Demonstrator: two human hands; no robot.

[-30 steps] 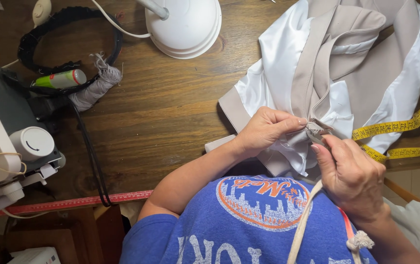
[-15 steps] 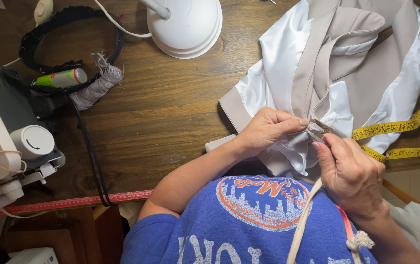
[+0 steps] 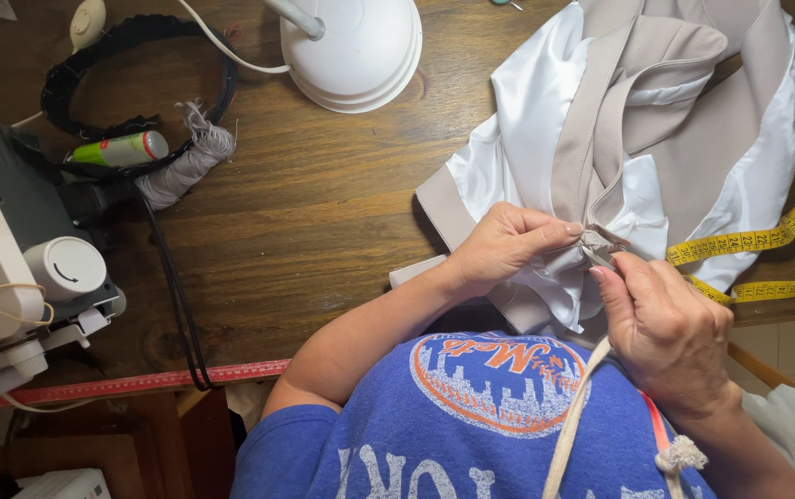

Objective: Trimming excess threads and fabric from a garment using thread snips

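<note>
Only 1 view is given, taken from a head-worn camera. The wooden bench [image 3: 324, 212] is seen steeply from above at close range, with the wearer's chest and both forearms at the lower edge.

Garment [image 3: 656, 139] top beyond frame edge

Beige garment [image 3: 684, 120] with glossy white lining [image 3: 518, 157] lies on the dark brown wooden table [image 3: 324, 222]. Just right of the garment trails a yellow measuring tape [image 3: 767, 238]; left of it stands a white lamp [image 3: 356, 46].

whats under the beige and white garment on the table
The wooden table shows around the beige garment, and a yellow tape measure runs out from under its right edge. Anything else beneath is covered by fabric.
</note>
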